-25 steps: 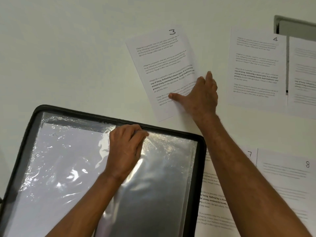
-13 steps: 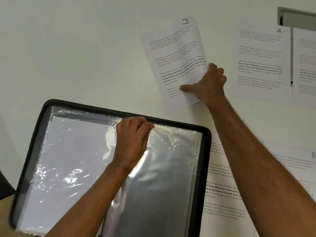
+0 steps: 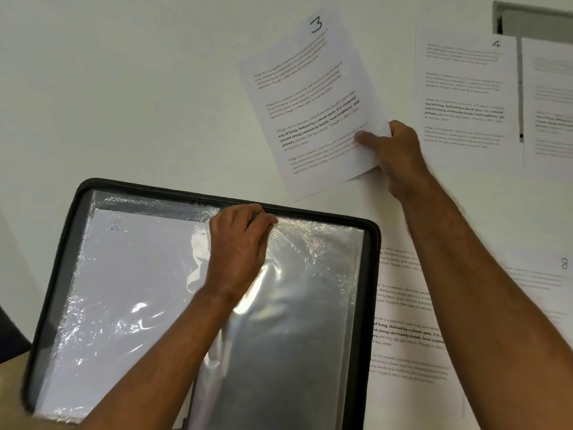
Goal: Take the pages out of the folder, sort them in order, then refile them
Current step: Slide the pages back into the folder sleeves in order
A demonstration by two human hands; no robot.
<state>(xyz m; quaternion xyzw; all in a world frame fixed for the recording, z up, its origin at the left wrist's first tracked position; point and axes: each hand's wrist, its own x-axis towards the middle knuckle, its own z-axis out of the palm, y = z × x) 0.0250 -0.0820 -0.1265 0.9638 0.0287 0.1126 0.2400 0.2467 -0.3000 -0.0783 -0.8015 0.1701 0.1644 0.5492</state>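
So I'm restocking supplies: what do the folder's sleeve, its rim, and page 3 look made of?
Sleeve: thin clear plastic, glossy, with wrinkles and glare. Rim: black, matte, perhaps fabric with a zip; too blurred to be sure. Page 3: plain matte white paper, printed, bending in the right hand.

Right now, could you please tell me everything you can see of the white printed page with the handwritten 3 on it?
The white printed page marked 3 is a sheet of paper with a handwritten 3 at its top right corner and four blocks of small print, one partly bold. It lies tilted, beyond the black-edged folder of clear plastic sleeves and left of the page marked 4. The right hand pinches its lower right edge, thumb on top, curling that corner upward. Nothing else touches it.
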